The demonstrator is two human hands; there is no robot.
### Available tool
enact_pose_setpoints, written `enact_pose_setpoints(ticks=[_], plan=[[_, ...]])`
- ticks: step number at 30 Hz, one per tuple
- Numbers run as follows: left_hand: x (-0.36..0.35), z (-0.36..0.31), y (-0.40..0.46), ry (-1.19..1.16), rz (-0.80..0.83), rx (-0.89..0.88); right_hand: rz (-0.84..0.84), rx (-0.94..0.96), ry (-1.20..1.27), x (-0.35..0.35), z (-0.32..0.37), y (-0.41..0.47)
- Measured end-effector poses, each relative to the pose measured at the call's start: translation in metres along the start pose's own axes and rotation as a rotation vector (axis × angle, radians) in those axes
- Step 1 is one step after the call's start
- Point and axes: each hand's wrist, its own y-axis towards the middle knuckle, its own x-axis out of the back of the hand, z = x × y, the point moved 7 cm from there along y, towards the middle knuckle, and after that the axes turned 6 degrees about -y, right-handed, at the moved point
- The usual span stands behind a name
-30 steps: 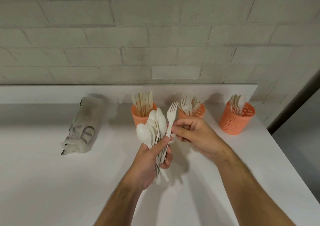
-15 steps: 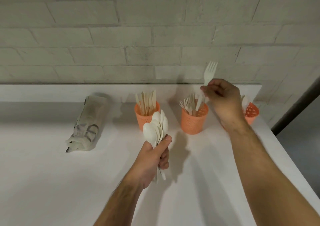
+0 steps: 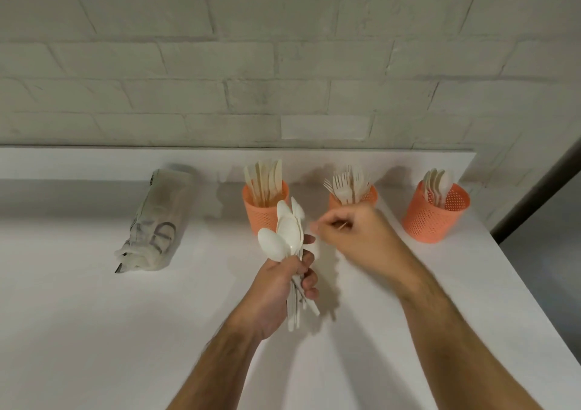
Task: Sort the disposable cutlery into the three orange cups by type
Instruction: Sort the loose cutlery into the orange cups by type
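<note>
Head view: a bundle of white spoons [image 3: 287,233] stands upright in the left hand [image 3: 279,287], bowls fanned at the top, handles sticking out below the palm. The left hand is wrapped tight around the handles, thumb and fingers closed on them, held above the white counter [image 3: 94,315] in front of the cups. The bowls of the bundle overlap the lower front of the left orange cup [image 3: 265,203] from this angle, though the bundle is in the air, nearer the camera.

The right hand [image 3: 355,233] is just to the right of the spoon bowls, fingers curled and pinched together. It is motion-blurred; whether it grips anything cannot be told, and it does not clearly touch the bundle.

Three perforated orange cups stand in a row near the back of the counter. The left cup holds tan knives [image 3: 265,178], standing upright. The middle orange cup [image 3: 367,197], partly hidden behind the right hand, holds forks [image 3: 347,183], tines up. The right orange cup [image 3: 435,214], near the counter's right edge, holds a few white spoons [image 3: 438,183], and it looks tilted in the wide-angle lens.

Well to the left of the cups lies a crumpled clear plastic bag [image 3: 157,221] with dark printing, on its side on the counter. Behind everything is a pale brick wall [image 3: 283,63].
</note>
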Motion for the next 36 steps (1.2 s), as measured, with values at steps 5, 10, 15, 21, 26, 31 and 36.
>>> enact_pose_setpoints(ticks=[5, 10, 15, 21, 26, 31, 36], plan=[[-0.005, -0.001, -0.004, 0.220, -0.002, -0.079, -0.045, -0.046, 0.035, -0.009, -0.002, -0.008], [-0.004, -0.003, -0.007, 0.246, 0.010, -0.109, -0.036, -0.059, 0.094, -0.010, -0.007, -0.009], [-0.005, -0.004, -0.012, 0.152, 0.059, -0.095, -0.179, -0.117, 0.275, 0.003, -0.017, -0.007], [-0.002, -0.007, -0.013, 0.202, 0.009, -0.148, 0.005, -0.138, 0.376, -0.015, -0.016, -0.015], [0.003, -0.007, -0.012, 0.229, -0.042, -0.149, -0.069, -0.108, 0.479, -0.004, -0.016, -0.012], [0.014, -0.006, -0.013, 0.146, -0.110, -0.098, -0.487, 0.034, 0.464, 0.062, -0.008, 0.014], [0.015, -0.007, -0.017, 0.102, -0.109, -0.055, -0.606, 0.013, 0.055, 0.084, -0.025, 0.054]])
